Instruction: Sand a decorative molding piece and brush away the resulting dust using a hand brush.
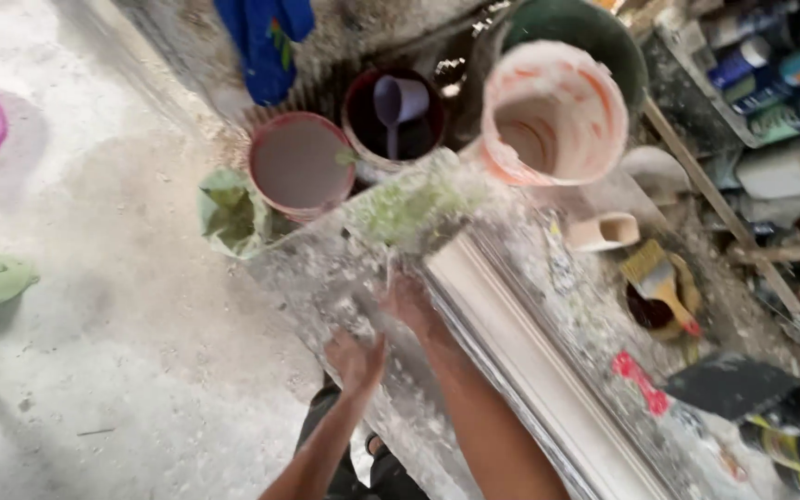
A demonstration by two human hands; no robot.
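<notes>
My right hand [409, 304] reaches forward along a plaster-splattered bench [326, 278], its fingers closed on the near edge of a wad of green fibre [411, 208] that lies on the bench's far end. My left hand [356, 359] is just behind and to the left, fingers curled, resting on the bench top and dusted with plaster. A long white moulding [530, 356] runs along the bench to the right of both hands. The picture is blurred by motion.
Beyond the bench stand a red-rimmed bucket of grey mix [300, 165], a dark bucket with a purple scoop [398, 102], a large white-and-orange bucket [553, 111] and a green sack [229, 215]. A yellow-bristled brush [659, 278], a red tool [641, 380] and shelves of cans [770, 65] are at right.
</notes>
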